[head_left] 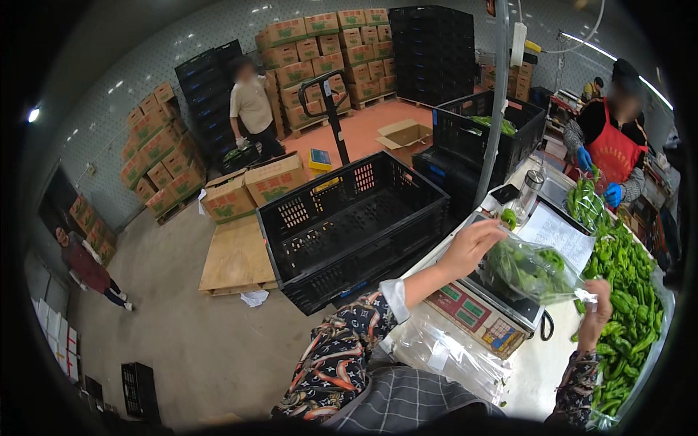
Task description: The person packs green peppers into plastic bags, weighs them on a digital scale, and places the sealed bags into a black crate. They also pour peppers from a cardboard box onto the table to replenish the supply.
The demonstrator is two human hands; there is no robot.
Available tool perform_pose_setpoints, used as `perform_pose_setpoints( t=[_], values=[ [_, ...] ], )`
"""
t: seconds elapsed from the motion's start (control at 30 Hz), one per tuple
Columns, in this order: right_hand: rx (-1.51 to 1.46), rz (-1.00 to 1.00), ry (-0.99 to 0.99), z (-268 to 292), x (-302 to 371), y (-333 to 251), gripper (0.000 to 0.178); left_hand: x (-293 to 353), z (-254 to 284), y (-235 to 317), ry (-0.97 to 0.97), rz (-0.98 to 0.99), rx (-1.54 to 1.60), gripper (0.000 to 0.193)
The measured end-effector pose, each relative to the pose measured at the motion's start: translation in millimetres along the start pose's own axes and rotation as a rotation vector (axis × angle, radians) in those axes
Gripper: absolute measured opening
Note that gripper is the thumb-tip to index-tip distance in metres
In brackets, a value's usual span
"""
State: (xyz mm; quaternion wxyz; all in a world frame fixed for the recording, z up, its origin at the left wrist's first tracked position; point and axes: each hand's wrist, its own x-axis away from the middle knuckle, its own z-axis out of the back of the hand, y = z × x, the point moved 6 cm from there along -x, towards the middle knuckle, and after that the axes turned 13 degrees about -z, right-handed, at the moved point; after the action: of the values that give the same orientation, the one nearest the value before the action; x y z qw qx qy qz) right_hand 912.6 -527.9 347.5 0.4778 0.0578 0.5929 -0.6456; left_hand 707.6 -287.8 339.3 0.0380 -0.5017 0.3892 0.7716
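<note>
A clear plastic bag of green peppers (534, 270) is above the weighing scale (476, 320), between my hands. My right hand (598, 309) is closed on the gathered end of this bag, at its right side. At the bag's upper left, my left hand (469, 251) has its fingers drawn together. A single green pepper (508, 218) shows right at those fingertips; whether they hold it or the bag's edge I cannot tell. Loose green peppers (625, 312) are heaped along the table's right side. Flat clear bags (443, 349) lie before the scale.
A large black crate (356, 225) stands left of the table, another (502, 138) beyond. A metal post (496, 123) rises at the table's far edge, near a glass jar (529, 190) and paper sheet (556, 236). A co-worker in a red apron (614, 156) handles peppers opposite.
</note>
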Motion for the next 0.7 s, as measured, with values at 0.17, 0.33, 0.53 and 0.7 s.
perform_pose_setpoints(
  t=[0.17,0.33,0.53,0.7],
  values=[
    [-0.452,-0.27,0.064,12,-27,-4,0.019,-30,-16,8,0.044,-0.021,0.366,0.027],
    [-0.59,-0.518,0.062,10,-24,16,0.017,-25,-19,2,0.107,0.204,0.526,0.023],
    [-0.39,-0.154,0.079,-11,-44,-45,0.028,-53,1,12,0.201,0.203,0.493,0.028],
    [-0.403,-0.441,-0.012,-32,-6,12,0.034,-2,-16,-32,0.235,0.376,0.275,0.028]
  ],
)
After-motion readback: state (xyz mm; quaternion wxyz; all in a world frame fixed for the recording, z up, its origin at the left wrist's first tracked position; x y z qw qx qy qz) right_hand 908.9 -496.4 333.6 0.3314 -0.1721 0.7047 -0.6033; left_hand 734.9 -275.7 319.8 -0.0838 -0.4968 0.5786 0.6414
